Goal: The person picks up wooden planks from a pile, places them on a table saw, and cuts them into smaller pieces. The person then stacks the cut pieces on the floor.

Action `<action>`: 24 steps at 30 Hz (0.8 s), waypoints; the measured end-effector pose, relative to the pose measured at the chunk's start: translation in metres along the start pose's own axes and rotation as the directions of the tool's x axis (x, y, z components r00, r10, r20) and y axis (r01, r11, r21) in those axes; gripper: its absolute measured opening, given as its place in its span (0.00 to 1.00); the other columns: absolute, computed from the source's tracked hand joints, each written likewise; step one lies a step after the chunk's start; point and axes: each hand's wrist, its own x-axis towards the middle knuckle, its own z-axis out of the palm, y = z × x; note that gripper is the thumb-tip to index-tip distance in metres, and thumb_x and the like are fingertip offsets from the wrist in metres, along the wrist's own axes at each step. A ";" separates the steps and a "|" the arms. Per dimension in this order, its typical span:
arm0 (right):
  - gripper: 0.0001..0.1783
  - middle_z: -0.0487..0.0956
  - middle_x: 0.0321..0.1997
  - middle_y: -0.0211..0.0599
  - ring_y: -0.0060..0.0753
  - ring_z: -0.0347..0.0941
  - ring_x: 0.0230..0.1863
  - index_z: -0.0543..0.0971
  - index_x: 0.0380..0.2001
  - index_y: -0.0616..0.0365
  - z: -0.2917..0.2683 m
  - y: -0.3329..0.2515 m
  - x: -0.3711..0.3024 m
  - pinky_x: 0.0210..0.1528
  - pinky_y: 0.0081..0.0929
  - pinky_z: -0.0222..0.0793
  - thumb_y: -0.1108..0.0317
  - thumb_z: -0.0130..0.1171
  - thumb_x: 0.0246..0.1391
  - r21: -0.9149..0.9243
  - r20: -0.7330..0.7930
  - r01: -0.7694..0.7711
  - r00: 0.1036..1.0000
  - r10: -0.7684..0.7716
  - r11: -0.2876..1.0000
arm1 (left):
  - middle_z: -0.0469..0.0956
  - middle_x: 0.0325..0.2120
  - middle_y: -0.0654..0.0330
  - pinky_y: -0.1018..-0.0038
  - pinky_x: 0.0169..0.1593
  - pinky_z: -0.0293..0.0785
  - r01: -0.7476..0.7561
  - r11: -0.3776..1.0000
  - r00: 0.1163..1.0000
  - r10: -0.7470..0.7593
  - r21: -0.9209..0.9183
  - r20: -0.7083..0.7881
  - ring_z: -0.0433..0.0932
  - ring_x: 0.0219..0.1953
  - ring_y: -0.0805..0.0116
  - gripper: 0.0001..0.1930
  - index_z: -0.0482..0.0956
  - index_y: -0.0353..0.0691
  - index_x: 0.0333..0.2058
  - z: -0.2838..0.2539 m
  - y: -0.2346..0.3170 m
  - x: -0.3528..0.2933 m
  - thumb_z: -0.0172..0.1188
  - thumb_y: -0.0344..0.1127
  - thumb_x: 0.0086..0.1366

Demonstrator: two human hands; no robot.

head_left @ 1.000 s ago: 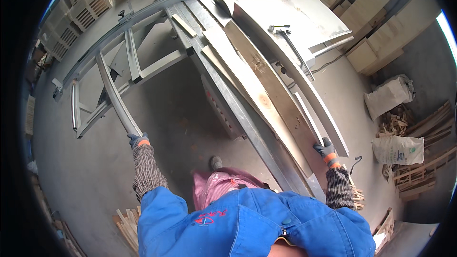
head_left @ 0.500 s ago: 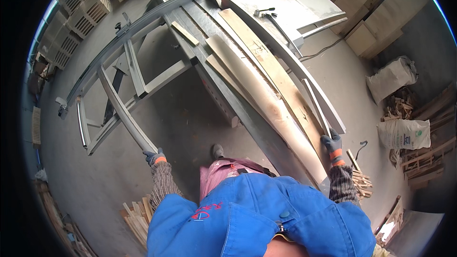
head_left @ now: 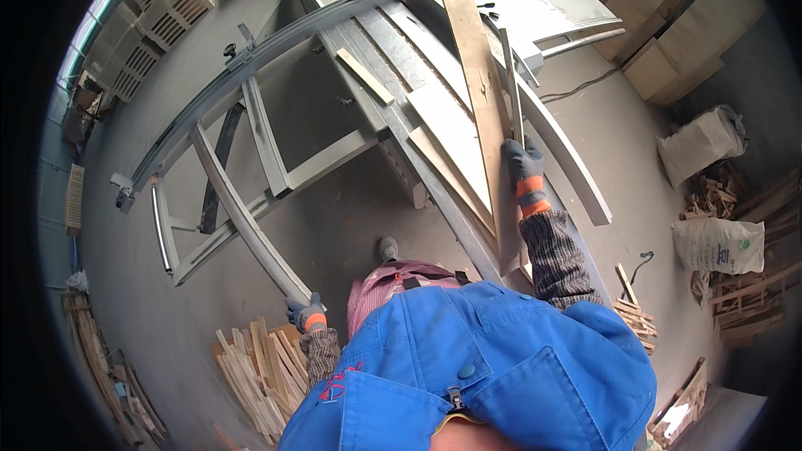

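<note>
My left hand (head_left: pixel 307 314), in a grey glove with an orange cuff, is closed round the near end of a long grey metal rail (head_left: pixel 238 209) of the saw table's side frame. My right hand (head_left: pixel 525 165), gloved alike, grips the right edge of a long wooden board (head_left: pixel 476 58). The board stands tilted on edge over the table, its far end at the picture's top. A narrow strip (head_left: pixel 512 79) runs out from the same hand along the board. Left of the board, a wide pale plank (head_left: pixel 451 138) and a thinner one (head_left: pixel 443 163) lie on the metal saw table (head_left: pixel 359 50).
A short wood strip (head_left: pixel 365 75) lies on the table's left edge. A pale panel (head_left: pixel 551 0) stands beyond the saw. Offcuts are piled on the floor at the left (head_left: pixel 259 367) and right (head_left: pixel 637 317). White sacks (head_left: pixel 718 244) and plastic crates (head_left: pixel 142 33) stand farther out.
My right hand has moved left and forward with the board and strip; the board has swung up and now covers part of the wide plank. My left hand stays on the rail end.
</note>
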 end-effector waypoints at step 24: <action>0.15 0.78 0.33 0.35 0.24 0.71 0.30 0.74 0.37 0.64 0.452 0.024 0.074 0.35 0.23 0.70 0.73 0.63 0.45 0.285 -0.082 0.171 0.985 -0.154 0.943 | 0.79 0.40 0.57 0.72 0.43 0.72 -0.321 0.091 0.428 0.902 -0.943 -0.059 0.76 0.39 0.67 0.21 0.74 0.34 0.48 -0.211 0.575 0.185 0.61 0.39 0.59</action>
